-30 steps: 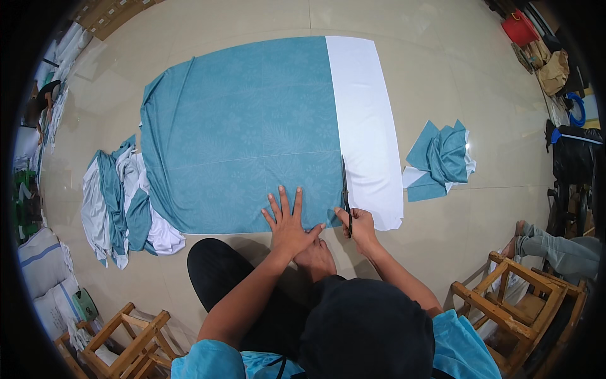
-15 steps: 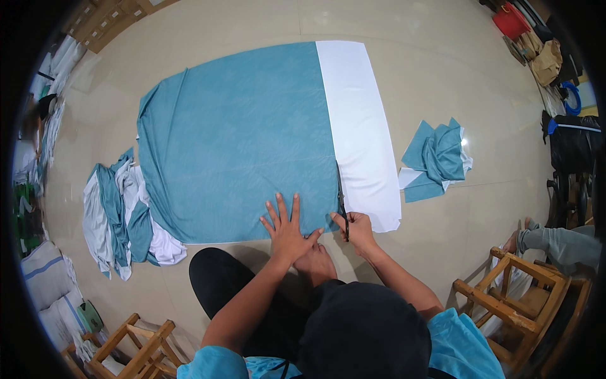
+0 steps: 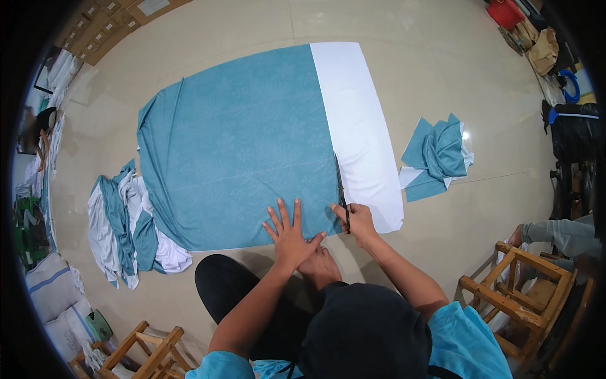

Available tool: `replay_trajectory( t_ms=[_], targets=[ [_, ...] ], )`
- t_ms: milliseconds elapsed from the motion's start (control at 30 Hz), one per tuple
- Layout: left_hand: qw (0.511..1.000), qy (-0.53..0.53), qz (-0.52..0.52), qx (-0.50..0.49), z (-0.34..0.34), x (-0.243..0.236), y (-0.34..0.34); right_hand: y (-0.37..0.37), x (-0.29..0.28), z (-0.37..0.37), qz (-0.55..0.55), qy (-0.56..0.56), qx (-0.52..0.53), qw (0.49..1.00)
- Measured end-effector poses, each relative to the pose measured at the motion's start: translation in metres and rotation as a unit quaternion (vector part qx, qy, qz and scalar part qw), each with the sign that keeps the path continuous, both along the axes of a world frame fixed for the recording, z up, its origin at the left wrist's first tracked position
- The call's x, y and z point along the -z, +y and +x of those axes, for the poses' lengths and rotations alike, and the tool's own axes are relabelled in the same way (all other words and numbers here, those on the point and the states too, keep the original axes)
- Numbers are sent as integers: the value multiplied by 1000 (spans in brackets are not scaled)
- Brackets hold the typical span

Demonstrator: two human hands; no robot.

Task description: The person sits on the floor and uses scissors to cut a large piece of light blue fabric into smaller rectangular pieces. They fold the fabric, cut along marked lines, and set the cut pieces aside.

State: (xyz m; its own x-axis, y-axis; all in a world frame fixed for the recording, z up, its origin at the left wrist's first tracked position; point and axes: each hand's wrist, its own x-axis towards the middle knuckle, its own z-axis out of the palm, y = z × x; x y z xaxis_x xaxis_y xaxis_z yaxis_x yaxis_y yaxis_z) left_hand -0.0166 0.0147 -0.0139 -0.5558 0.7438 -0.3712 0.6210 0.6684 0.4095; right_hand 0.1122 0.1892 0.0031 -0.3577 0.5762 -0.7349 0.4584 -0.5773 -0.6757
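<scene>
A large teal cloth (image 3: 233, 145) lies spread over the floor, with faint leaf patterning and a few folds along its left side. A white strip of fabric (image 3: 353, 126) runs along its right side. Fingers spread, my left hand (image 3: 290, 237) presses flat on the teal cloth's near edge, beside my bare foot (image 3: 320, 264). In my right hand (image 3: 356, 222) is a pair of dark scissors (image 3: 340, 180). Their blades point away from me along the border between teal and white. Whether the blades are apart cannot be made out.
Crumpled teal and white cloth (image 3: 142, 234) lies at the left, and a smaller teal bundle (image 3: 442, 151) at the right. Wooden stools (image 3: 517, 290) (image 3: 142, 354) stand near both lower corners. Another person's leg (image 3: 558, 232) shows at right. Cardboard boxes (image 3: 104, 28) stand far left.
My right hand and the scissors have moved slightly away from me along the teal and white border. My left hand stays flat on the cloth. The whole view has shifted a little.
</scene>
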Motion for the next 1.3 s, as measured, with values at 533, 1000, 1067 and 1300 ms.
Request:
replay_trajectory(
  t_ms=[533,1000,1067,1300],
  targets=[
    [1000,3,1,2,0,2,1,8,0,-4,7,6,-17,1000],
    [1000,-5,-2,0,-1,0,1,25,-2,-23,6,-4,-15,1000],
    [1000,0,3,2,-1,0,1,24,-1,-23,9,3,-14,1000],
    [1000,0,9,-2,0,1,1,25,-3,-24,2,-4,-14,1000]
  ],
)
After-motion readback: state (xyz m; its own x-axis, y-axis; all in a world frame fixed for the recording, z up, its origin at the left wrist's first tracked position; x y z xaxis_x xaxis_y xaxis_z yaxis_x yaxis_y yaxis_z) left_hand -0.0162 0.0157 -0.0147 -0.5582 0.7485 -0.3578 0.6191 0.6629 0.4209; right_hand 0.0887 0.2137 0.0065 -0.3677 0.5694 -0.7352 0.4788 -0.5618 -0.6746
